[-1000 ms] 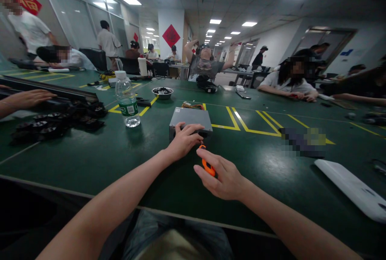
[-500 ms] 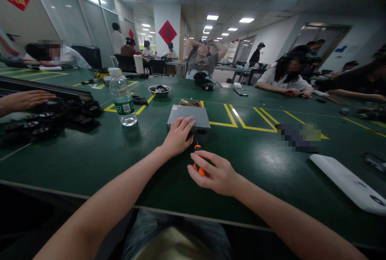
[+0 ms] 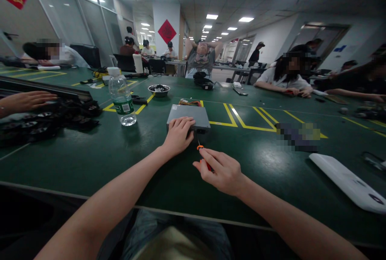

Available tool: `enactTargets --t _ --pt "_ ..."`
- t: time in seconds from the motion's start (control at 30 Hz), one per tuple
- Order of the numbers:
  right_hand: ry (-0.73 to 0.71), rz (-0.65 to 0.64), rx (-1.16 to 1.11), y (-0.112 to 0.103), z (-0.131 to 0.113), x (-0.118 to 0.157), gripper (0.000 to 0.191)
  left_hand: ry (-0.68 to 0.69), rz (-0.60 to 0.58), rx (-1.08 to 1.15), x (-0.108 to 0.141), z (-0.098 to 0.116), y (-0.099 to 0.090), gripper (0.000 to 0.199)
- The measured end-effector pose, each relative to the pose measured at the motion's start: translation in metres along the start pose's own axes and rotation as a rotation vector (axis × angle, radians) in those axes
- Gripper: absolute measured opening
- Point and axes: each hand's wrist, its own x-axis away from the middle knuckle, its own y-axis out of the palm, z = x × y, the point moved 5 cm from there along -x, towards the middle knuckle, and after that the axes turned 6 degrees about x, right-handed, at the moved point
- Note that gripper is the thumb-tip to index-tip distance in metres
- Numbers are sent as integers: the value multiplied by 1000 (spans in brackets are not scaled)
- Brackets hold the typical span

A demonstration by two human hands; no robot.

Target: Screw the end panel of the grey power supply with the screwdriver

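Observation:
A grey metal box (image 3: 197,116) with coloured wires (image 3: 189,102) at its far side rests on the green table. My left hand (image 3: 180,136) lies over its near left part, fingers on the top and thumb at the front face, gripping it. Just right of it, my right hand (image 3: 221,169) is closed round an orange and black screwdriver (image 3: 200,147). The shaft points up toward the box's near face; whether its tip touches is too small to tell.
A water bottle (image 3: 123,99) stands left of the box, with a metal bowl (image 3: 159,90) behind it. Black parts (image 3: 51,121) and another person's hand (image 3: 28,101) are at left. A white object (image 3: 346,181) lies at right. Several people sit around.
My right hand has shifted slightly right, and its fingers have closed more round the screwdriver, whose shaft now tilts more. My left hand remains on the box.

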Motion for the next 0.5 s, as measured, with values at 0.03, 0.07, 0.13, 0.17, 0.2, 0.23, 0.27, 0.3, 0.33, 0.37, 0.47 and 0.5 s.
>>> enactTargets --t 0.03,0.07,0.13,0.17,0.2,0.23,0.27,0.3,0.33,0.37,0.47,0.5 --pt "8 -2 -10 0 1 0 12 -2 1 -1 0 0 0 31" --pt "17 -13 -23 1 2 1 12 -3 0 -4 0 0 0 31" --pt "29 -45 -54 4 2 1 12 -2 -8 -9 0 0 1 32" --pt "28 -62 -73 5 1 1 12 0 -13 -11 0 0 1 32" --pt "22 -74 -96 5 -1 0 14 2 -18 -12 0 0 0 32" --pt "17 -78 -117 5 -3 0 15 4 -21 -12 0 1 0 32" --pt "15 -74 -134 5 -4 -1 17 5 -22 -11 0 1 0 32" --pt "19 -67 -142 4 -6 -1 19 6 -23 -11 0 1 -1 33" --pt "21 -61 -142 4 -7 -2 20 5 -24 -10 0 1 -1 33" --pt "22 -58 -134 3 -8 -2 21 4 -27 -10 0 1 -1 33" --pt "-12 -82 -113 2 -12 -1 22 -1 -34 -10 0 1 -1 34" --pt "-33 -98 -118 3 -13 -1 23 -3 -36 -9 0 1 -1 34"
